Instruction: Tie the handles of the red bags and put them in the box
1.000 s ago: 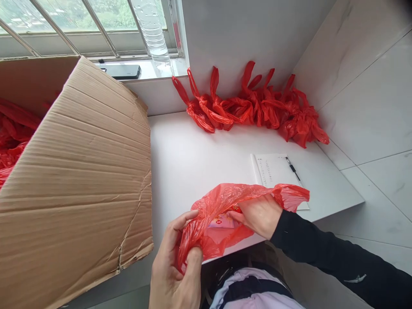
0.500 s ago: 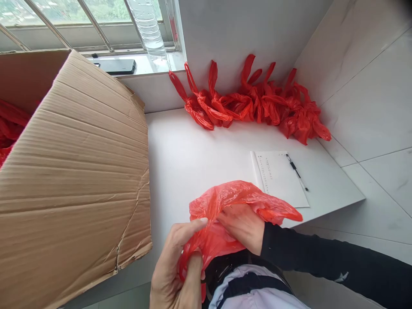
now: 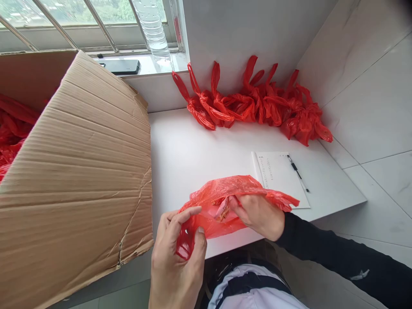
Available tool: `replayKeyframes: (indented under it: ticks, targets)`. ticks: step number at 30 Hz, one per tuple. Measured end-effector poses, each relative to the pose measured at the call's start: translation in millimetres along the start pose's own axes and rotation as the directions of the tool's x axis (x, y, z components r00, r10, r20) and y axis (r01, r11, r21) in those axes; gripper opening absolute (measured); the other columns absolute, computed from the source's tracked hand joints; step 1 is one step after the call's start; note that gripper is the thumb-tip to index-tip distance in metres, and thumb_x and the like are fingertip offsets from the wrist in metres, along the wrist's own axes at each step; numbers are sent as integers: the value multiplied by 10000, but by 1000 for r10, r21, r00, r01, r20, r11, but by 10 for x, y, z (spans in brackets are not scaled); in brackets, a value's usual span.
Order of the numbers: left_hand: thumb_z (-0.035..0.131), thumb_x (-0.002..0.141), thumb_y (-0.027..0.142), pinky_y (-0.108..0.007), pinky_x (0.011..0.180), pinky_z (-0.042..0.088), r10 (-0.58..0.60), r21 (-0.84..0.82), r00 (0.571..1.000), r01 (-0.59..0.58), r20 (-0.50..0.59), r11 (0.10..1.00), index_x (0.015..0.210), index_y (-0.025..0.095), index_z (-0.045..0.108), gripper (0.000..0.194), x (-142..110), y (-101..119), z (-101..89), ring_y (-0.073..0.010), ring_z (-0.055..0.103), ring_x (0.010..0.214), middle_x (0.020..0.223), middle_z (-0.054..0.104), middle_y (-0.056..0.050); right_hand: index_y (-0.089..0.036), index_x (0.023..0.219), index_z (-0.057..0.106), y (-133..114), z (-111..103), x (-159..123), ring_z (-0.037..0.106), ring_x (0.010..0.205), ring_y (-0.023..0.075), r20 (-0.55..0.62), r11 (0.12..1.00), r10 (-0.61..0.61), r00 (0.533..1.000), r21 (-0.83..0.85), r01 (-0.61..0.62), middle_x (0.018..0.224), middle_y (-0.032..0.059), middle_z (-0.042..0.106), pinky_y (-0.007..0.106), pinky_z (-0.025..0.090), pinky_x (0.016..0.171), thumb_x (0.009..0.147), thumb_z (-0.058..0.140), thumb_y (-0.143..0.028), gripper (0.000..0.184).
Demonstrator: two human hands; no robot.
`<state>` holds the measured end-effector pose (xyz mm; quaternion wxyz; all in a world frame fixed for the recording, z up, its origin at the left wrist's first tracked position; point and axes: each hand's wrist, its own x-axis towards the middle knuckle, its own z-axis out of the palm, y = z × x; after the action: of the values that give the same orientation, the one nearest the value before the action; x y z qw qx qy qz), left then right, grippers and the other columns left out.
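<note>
A thin red plastic bag (image 3: 225,186) lies spread at the table's front edge, its mouth open toward me. My left hand (image 3: 178,253) holds the bag's left side, with thumb and fingers curled around the film. My right hand (image 3: 260,214) reaches into the mouth from the right, fingertips partly hidden. Its fingers are closed on a small printed packet (image 3: 223,210), pinkish with yellow and red marks. A round red and gold pattern shows beside it through the film; I cannot tell what it belongs to.
Several knotted red bags (image 3: 240,105) line the wall at the back of the white table (image 3: 193,150). A notebook (image 3: 273,176) with a pen (image 3: 298,173) lies right. The large cardboard box (image 3: 90,171) at left holds red bags. On the sill are a phone (image 3: 120,66) and water bottle (image 3: 154,34).
My right hand has drawn back to the right, and the printed packet now shows at its fingertips. The bag's mouth has widened, and my left hand's fingers have shifted upward.
</note>
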<state>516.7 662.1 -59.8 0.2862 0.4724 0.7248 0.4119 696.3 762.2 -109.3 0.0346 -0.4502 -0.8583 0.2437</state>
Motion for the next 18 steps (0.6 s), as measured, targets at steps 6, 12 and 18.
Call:
replayKeyframes:
  ticks: [6, 12, 18]
  targets:
    - [582, 927, 223, -249, 697, 506, 52, 51, 998, -53, 31, 997, 1205, 289, 667, 298, 75, -2, -29, -165, 619, 858, 1019, 579, -28, -224, 695, 514, 52, -268, 54, 481, 550, 151, 32, 962, 136, 990, 236, -139, 593, -25, 468, 288, 387, 528, 1023, 350, -389, 402]
    - [579, 917, 231, -258, 686, 511, 23, 42, 999, -24, 23, 999, 1214, 281, 680, 318, 69, 10, -38, -191, 638, 915, 1053, 600, -49, -222, 717, 490, 31, -331, 58, 546, 635, 146, 140, 829, 174, 975, 513, -221, 688, -23, 544, 284, 453, 631, 990, 408, -427, 350]
    - [587, 913, 230, -237, 701, 522, 30, 49, 999, -31, 26, 998, 1201, 313, 684, 315, 65, 12, -44, -186, 646, 979, 1086, 615, -34, -210, 802, 579, 31, -351, 47, 606, 701, 161, 154, 782, 154, 976, 585, -215, 768, 0, 642, 295, 495, 681, 977, 442, -396, 291]
